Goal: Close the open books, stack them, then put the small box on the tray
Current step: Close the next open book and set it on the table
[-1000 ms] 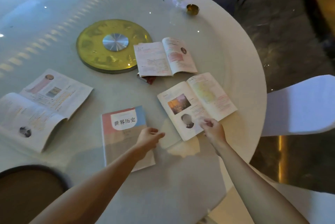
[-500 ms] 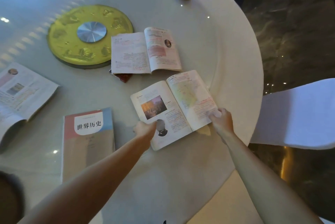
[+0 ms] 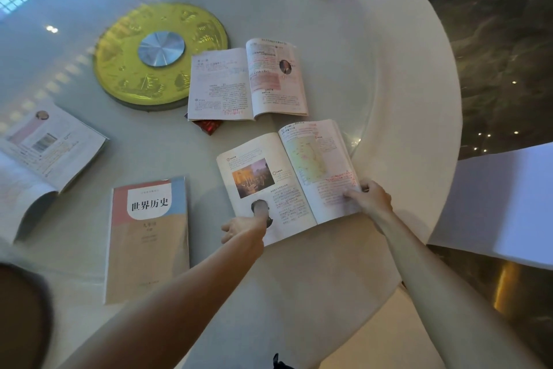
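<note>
your small box (image 3: 209,125) is mostly hidden: only a red corner pokes out under the near edge of the far open book (image 3: 247,81), beside the yellow disc (image 3: 131,69). whether that disc is the tray, you cannot tell. the third open book (image 3: 45,159) runs off the left edge, blurred. your left hand (image 3: 245,226) presses the near open book (image 3: 287,177) with a thumb on the left page, the other fingers curled under or hidden. your right hand (image 3: 371,198) pinches the right page's lower corner, thumb on top. the closed book (image 3: 148,237) lies flat just left of it. compared with a second ago, your left hand has left the closed book and your right has slid from the spine to the outer corner.
</note>
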The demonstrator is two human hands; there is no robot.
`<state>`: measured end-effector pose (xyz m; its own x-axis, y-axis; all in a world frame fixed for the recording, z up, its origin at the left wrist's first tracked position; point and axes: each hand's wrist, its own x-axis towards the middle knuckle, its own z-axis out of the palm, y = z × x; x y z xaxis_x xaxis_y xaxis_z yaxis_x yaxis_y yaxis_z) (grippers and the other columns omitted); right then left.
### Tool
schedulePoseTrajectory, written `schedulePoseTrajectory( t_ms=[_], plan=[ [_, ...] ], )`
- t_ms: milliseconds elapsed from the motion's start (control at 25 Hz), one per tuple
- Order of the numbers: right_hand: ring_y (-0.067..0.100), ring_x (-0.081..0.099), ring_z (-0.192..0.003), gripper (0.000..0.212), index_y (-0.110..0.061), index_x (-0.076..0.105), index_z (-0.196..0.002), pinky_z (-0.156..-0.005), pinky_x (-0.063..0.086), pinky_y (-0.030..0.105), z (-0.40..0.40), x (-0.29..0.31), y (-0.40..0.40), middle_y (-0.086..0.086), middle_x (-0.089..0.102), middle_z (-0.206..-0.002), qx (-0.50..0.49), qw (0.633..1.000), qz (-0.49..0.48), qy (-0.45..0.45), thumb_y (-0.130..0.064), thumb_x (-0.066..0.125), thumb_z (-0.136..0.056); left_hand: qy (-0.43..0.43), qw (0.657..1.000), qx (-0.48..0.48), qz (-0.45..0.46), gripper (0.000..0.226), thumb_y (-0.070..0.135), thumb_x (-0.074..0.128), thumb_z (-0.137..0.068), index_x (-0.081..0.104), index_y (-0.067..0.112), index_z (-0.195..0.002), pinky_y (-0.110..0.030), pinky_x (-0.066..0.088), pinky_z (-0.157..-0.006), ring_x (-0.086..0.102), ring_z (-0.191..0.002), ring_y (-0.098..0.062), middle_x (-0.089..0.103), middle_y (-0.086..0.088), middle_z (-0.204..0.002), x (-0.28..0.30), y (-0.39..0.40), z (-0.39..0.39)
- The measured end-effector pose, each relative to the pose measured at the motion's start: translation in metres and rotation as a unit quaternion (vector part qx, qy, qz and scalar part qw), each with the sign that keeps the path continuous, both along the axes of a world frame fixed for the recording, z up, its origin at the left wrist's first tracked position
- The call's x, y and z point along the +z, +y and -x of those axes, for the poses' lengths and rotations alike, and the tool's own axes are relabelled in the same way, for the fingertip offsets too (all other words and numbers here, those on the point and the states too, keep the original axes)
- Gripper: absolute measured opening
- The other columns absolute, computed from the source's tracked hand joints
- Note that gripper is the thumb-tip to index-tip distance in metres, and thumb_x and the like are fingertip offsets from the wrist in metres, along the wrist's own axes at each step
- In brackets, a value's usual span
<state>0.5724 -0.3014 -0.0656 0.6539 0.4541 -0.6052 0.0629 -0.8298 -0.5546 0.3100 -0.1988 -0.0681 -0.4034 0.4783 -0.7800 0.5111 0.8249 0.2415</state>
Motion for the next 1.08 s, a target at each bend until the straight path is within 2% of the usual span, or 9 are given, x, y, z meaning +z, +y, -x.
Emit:
schedulePoseTrajectory(
  t_ms=[120, 240, 400, 520, 640, 760, 800, 920, 1080],
  plan=[
    [0.032, 0.071, -0.096, 0.04, -0.005, 0.061, -0.103, -0.082, 0.057, 0.047, 0.005, 0.01, 0.001, 0.016, 0.072, -0.106, -0.017, 0.997, -0.065, 0.047, -0.025, 0.075, -0.071, -0.079, 0.996, 0.046, -0.013, 0.072, 0.046, 0.081, -0.067, 0.049, -0.003, -0.11, -0.033, 0.051, -0.062, 0.061, -0.089, -0.03, 0.057, -0.012, -0.091, 0.008, 0.001, 0.009],
    [0.031, 0.073, -0.095, 0.024, -0.003, 0.059, -0.103, -0.087, 0.059, 0.05, 0.005, 0.02, -0.002, 0.02, 0.073, -0.115, -0.025, 0.988, -0.104, 0.111, -0.007, 0.072, -0.083, -0.153, 0.986, 0.045, -0.037, 0.043, 0.024, 0.083, -0.075, 0.066, 0.001, -0.107, -0.039, 0.058, -0.075, 0.068, -0.088, -0.03, 0.066, -0.005, -0.083, 0.017, 0.001, 0.023],
    [0.034, 0.076, -0.106, 0.039, -0.008, 0.064, -0.123, -0.096, 0.06, 0.053, 0.012, 0.054, 0.001, 0.01, 0.079, -0.116, -0.01, 0.964, -0.152, 0.219, 0.003, 0.065, -0.086, -0.274, 0.951, -0.019, -0.14, 0.021, 0.015, 0.076, -0.08, 0.075, 0.012, -0.101, -0.027, 0.054, -0.053, 0.072, -0.072, -0.018, 0.078, -0.007, -0.093, 0.055, 0.005, 0.033],
    [0.034, 0.076, -0.105, 0.043, -0.003, 0.061, -0.122, -0.093, 0.059, 0.052, 0.034, 0.079, 0.011, 0.014, 0.078, -0.116, 0.025, 0.959, -0.183, 0.216, 0.008, 0.06, -0.08, -0.322, 0.922, -0.119, -0.181, 0.023, 0.014, 0.07, -0.083, 0.072, 0.018, -0.106, -0.029, 0.052, -0.045, 0.074, -0.069, -0.017, 0.077, -0.004, -0.09, 0.088, 0.015, 0.029],
    [0.031, 0.074, -0.101, 0.053, -0.003, 0.061, -0.12, -0.084, 0.058, 0.045, 0.062, 0.088, 0.019, 0.018, 0.076, -0.115, 0.065, 0.953, -0.204, 0.215, 0.003, 0.057, -0.068, -0.337, 0.899, -0.206, -0.188, 0.021, 0.008, 0.067, -0.082, 0.067, 0.012, -0.103, -0.027, 0.055, -0.052, 0.071, -0.072, -0.013, 0.072, -0.005, -0.091, 0.106, 0.018, 0.013],
    [0.023, 0.073, -0.09, 0.029, -0.012, 0.067, -0.112, -0.071, 0.055, 0.035, 0.086, 0.095, 0.023, 0.012, 0.077, -0.104, 0.051, 0.949, -0.215, 0.225, -0.011, 0.062, -0.083, -0.364, 0.882, -0.249, -0.164, 0.017, 0.003, 0.068, -0.082, 0.061, 0.007, -0.097, -0.023, 0.056, -0.057, 0.069, -0.071, -0.008, 0.069, -0.002, -0.093, 0.107, 0.009, -0.005],
    [0.022, 0.073, -0.088, 0.02, -0.015, 0.069, -0.11, -0.07, 0.055, 0.035, 0.091, 0.096, 0.024, 0.008, 0.078, -0.102, 0.047, 0.948, -0.213, 0.23, -0.02, 0.06, -0.093, -0.385, 0.876, -0.253, -0.142, 0.023, 0.006, 0.071, -0.079, 0.061, 0.006, -0.1, -0.027, 0.06, -0.066, 0.072, -0.08, -0.012, 0.07, -0.002, -0.101, 0.103, 0.006, -0.009],
    [0.025, 0.078, -0.09, 0.033, -0.018, 0.069, -0.116, -0.076, 0.061, 0.047, 0.1, 0.095, 0.029, 0.008, 0.081, -0.105, 0.043, 0.951, -0.196, 0.236, -0.044, 0.056, -0.101, -0.421, 0.856, -0.283, -0.097, 0.048, 0.028, 0.081, -0.064, 0.066, 0.017, -0.108, -0.04, 0.057, -0.094, 0.067, -0.113, -0.018, 0.067, -0.005, -0.124, 0.086, 0.0, -0.013],
    [0.026, 0.078, -0.085, 0.019, -0.018, 0.069, -0.114, -0.081, 0.061, 0.059, 0.111, 0.078, 0.029, 0.007, 0.081, -0.101, 0.021, 0.97, -0.167, 0.173, -0.017, 0.062, -0.097, -0.416, 0.832, -0.358, -0.076, 0.042, 0.015, 0.073, -0.08, 0.07, 0.024, -0.121, -0.025, 0.051, -0.096, 0.063, -0.116, -0.011, 0.069, 0.001, -0.127, 0.069, -0.008, -0.002]
  ],
)
